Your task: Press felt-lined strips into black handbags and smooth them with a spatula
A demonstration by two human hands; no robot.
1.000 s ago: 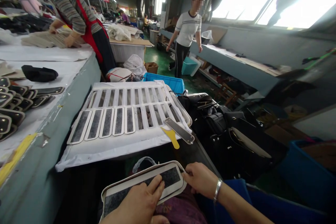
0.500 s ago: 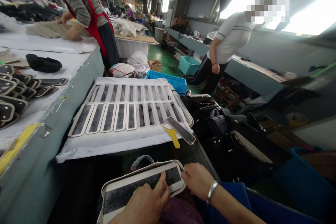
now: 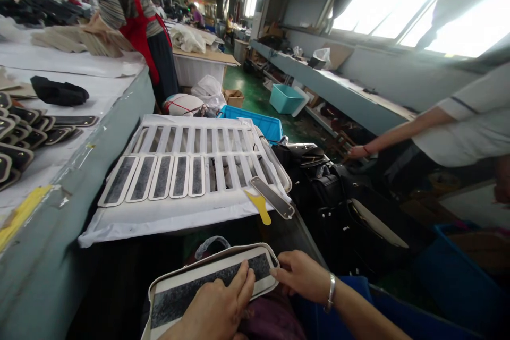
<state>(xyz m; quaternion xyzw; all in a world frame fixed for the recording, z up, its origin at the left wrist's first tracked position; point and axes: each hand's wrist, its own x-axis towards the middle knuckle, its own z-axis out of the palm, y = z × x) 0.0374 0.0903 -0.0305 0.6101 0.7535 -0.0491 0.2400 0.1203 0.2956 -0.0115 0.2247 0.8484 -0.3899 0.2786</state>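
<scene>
"Two hands on the cream-edged bag (image 3: 211, 270), and where is it?"

"Low and central, just this side of the white slotted board (image 3: 159, 219)! The right hand (image 3: 300, 274) pinches its right-hand corner narrowly between thumb and finger."

"And the left hand (image 3: 219, 300)?"

"Fingers stretched over the dark strip (image 3: 181, 298); whether its thumb grips underneath, I can't tell. Beyond, a yellow tool (image 3: 261, 208) lies beside a grey strap (image 3: 273, 197)."
</scene>
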